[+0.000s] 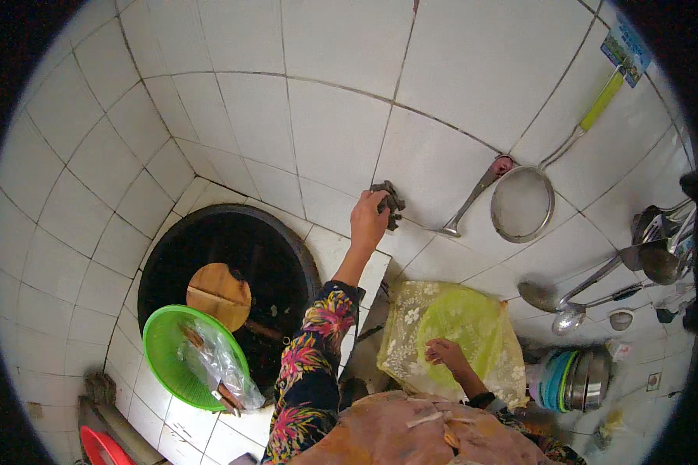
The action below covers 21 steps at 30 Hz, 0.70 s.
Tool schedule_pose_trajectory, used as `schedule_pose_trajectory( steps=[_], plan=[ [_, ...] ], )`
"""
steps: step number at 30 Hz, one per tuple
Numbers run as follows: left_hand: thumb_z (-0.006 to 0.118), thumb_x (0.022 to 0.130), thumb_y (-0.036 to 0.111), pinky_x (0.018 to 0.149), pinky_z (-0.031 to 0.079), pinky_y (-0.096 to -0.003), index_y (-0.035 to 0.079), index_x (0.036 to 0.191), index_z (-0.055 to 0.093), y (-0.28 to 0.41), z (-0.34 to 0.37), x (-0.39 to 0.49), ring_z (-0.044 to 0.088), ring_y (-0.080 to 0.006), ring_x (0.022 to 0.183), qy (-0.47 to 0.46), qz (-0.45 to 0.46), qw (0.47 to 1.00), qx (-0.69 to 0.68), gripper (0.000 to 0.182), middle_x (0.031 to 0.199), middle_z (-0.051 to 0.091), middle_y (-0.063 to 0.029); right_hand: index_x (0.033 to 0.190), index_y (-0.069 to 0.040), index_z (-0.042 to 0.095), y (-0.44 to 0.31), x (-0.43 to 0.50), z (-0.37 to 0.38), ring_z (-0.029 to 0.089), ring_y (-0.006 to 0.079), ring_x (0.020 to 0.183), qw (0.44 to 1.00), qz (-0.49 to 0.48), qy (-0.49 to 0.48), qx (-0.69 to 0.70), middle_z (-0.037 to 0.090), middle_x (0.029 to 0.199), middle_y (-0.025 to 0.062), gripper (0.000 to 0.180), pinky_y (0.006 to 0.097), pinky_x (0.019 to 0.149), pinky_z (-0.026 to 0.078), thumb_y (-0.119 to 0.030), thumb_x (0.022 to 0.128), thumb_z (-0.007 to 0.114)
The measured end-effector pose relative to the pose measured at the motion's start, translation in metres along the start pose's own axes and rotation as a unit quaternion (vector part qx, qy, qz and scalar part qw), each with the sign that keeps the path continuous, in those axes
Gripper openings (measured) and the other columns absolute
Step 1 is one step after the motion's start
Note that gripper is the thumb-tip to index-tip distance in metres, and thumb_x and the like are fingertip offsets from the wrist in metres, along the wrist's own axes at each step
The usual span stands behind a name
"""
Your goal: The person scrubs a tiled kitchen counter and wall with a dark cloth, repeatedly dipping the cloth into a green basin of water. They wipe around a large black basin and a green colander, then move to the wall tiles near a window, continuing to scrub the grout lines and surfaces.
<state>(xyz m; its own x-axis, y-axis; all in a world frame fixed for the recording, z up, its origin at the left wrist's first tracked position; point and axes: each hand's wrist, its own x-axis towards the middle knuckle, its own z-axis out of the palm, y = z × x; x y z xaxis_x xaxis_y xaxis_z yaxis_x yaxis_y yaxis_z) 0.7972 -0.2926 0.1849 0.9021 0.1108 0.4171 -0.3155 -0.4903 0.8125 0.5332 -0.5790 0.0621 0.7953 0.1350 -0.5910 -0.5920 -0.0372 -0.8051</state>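
My left hand (pixel 367 220) grips a crumpled dark grey rag (pixel 392 203) and holds it against the white tiled wall (pixel 337 122). That arm reaches out over the tiled counter edge (pixel 373 273). Close to my waist is my right hand (pixel 447 357), its fingers loosely bent and nothing seen in them. It hangs above a pale yellow lace cloth (pixel 401 343) with a round green area (pixel 459 314). Just right of the rag, a metal ladle (pixel 471 200) hangs on the wall.
A large black wok (pixel 209 232) is set into the tiled counter, with a round wooden lid (pixel 218 296) in it. A green plastic basket (pixel 168 360) overlaps its rim, holding a clear plastic bag (pixel 224 360). At right hang a strainer (pixel 522 203) and several ladles (pixel 596 279); stacked basins (pixel 576 381) stand below.
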Motion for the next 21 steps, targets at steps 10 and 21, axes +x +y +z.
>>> schedule_pose_trajectory(
  steps=[10,21],
  plan=[
    [0.065,0.073,0.001,0.071,0.047,-0.0428,0.004,0.108,0.059,0.053,-0.031,0.09,0.057,-0.0366,0.086,0.228,0.22,0.948,0.019,0.036,0.095,0.057,-0.0173,0.105,-0.004,0.064,-0.012,0.001,0.003,0.064,0.0128,0.073,0.993,0.01,0.043,-0.105,0.067,0.087,0.0056,0.028,0.0259,0.061,0.048,-0.029,0.092,0.056],
    [0.064,0.073,0.004,0.071,0.047,-0.0435,0.001,0.101,0.064,-0.034,-0.05,0.051,0.059,-0.0382,0.08,0.238,0.068,0.968,-0.04,0.028,0.084,0.06,-0.0196,0.108,-0.004,0.063,0.013,0.0,-0.028,0.066,0.0173,0.072,0.993,-0.035,0.036,-0.11,0.067,0.085,0.0088,0.033,0.0285,0.061,0.049,-0.031,0.091,0.058]
  ],
)
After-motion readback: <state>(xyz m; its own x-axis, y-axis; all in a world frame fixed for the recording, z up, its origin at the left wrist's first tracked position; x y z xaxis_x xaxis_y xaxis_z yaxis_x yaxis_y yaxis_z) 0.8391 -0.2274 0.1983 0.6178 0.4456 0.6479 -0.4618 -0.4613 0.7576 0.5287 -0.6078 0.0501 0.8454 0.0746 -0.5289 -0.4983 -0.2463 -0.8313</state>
